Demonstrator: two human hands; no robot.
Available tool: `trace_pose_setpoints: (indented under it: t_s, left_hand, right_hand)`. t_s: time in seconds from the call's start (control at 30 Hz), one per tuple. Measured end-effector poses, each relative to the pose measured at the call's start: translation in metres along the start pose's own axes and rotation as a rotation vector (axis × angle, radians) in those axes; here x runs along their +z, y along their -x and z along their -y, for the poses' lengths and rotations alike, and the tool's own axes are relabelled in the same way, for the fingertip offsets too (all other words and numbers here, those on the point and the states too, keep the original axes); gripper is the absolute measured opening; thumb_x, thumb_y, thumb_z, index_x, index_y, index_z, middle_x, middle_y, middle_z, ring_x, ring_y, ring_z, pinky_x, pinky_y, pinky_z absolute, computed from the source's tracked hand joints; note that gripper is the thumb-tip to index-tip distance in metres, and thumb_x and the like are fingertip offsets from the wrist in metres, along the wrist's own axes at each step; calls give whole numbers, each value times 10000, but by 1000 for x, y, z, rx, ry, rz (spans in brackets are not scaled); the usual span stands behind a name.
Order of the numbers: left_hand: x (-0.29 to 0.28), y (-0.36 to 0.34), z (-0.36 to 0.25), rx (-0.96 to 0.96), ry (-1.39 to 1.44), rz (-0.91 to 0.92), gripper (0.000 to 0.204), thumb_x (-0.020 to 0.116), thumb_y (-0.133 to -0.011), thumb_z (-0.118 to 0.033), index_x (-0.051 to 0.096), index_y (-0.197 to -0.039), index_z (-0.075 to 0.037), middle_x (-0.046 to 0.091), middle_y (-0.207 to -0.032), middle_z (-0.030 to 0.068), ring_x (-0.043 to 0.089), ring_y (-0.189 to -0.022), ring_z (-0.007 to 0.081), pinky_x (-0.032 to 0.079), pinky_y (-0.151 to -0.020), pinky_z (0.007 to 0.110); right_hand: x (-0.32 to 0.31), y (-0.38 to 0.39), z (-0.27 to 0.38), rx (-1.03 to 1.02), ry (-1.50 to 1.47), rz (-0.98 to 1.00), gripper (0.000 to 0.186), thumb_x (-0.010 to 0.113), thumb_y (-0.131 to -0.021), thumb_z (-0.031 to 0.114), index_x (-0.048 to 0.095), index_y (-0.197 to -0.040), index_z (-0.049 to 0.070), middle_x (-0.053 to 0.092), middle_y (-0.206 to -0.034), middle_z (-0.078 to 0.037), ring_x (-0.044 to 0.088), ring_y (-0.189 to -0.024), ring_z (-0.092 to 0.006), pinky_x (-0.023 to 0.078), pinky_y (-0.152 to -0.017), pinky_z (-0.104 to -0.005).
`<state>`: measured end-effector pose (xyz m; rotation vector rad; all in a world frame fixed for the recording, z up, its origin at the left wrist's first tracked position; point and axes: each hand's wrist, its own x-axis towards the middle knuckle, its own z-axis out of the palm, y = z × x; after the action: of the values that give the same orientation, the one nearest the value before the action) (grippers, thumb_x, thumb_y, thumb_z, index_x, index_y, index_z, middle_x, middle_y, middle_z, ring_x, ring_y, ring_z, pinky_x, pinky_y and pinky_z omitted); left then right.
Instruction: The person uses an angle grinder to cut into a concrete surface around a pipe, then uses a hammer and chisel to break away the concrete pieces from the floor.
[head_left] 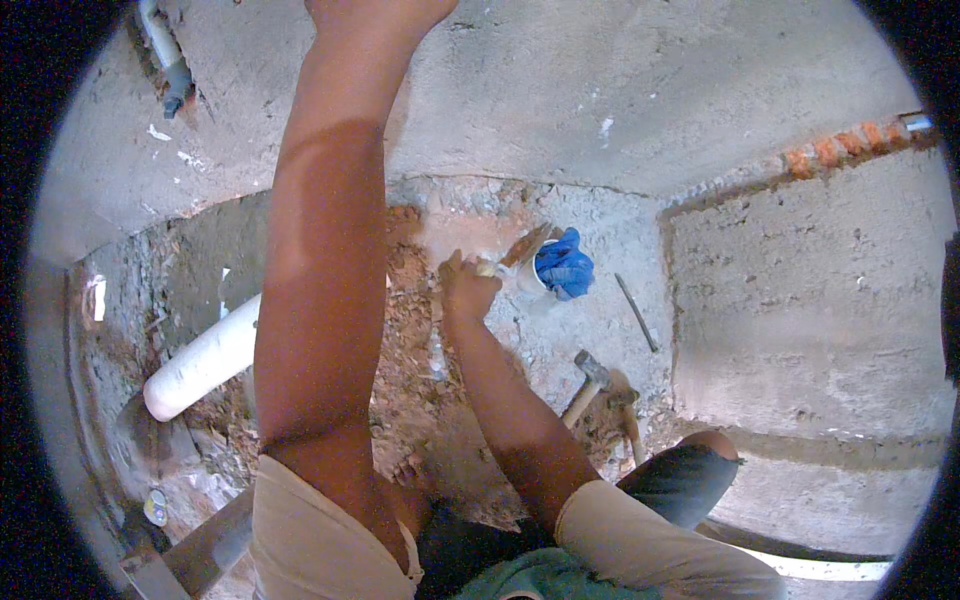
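Observation:
My left arm reaches up across the view to the rough plastered wall. Its hand (378, 10) is cut off by the upper edge, so its fingers are hidden. Low over the rubble floor, my right hand (470, 287) is closed round the pale handle of what looks like a trowel (529, 244). The brownish blade points right, close beside a white pipe end (533, 277) stuffed with crumpled blue material (567, 265). Further right, a thin metal rod like a chisel (637, 313) lies on the floor.
A hammer (590, 372) and a second wooden-handled tool (632, 425) lie near my right knee (690, 465). A thick white pipe (205, 360) slants up from the floor at left. Broken brick rubble (410, 340) lies between my arms. A grey pipe fitting (175, 85) hangs on the wall.

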<state>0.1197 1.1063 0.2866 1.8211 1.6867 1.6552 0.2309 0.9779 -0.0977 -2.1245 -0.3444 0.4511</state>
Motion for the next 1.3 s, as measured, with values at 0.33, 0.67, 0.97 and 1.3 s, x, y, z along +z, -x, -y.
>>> trace_pose_setpoints:
  t_s: [0.33,0.67,0.97,1.3]
  left_hand:
    - [10,-25,25,-17,151,17,378,497,-892,-137,431,-1154,127,506,-1163,330,488,-1122,449,402,-950,472]
    - [41,-5,-2,191,-46,-274,564,496,-870,-146,329,-1257,229,434,-1275,386,455,-1200,448,382,-1012,433]
    - [32,-7,30,192,-208,-268,467,503,-861,-143,428,-1208,160,378,-1335,372,416,-1228,450,367,-1030,448]
    - [19,0,14,66,-38,-228,478,507,-864,-150,418,-1226,150,364,-1369,344,412,-1242,438,380,-1020,450]
  right_hand:
    - [5,18,-39,-157,-92,509,414,599,-897,270,426,-1119,-33,610,-911,-175,603,-778,-258,488,-649,-369]
    - [-31,11,-48,344,-568,523,516,530,-930,368,421,-1177,-71,607,-1021,-217,600,-937,-344,473,-822,-435]
    - [-76,64,12,-103,157,413,435,563,-931,330,451,-1111,-50,607,-915,-169,599,-849,-270,476,-750,-405]
    - [-54,50,68,29,-335,329,451,592,-896,363,531,-1094,-38,624,-984,-206,603,-906,-308,482,-768,-415]
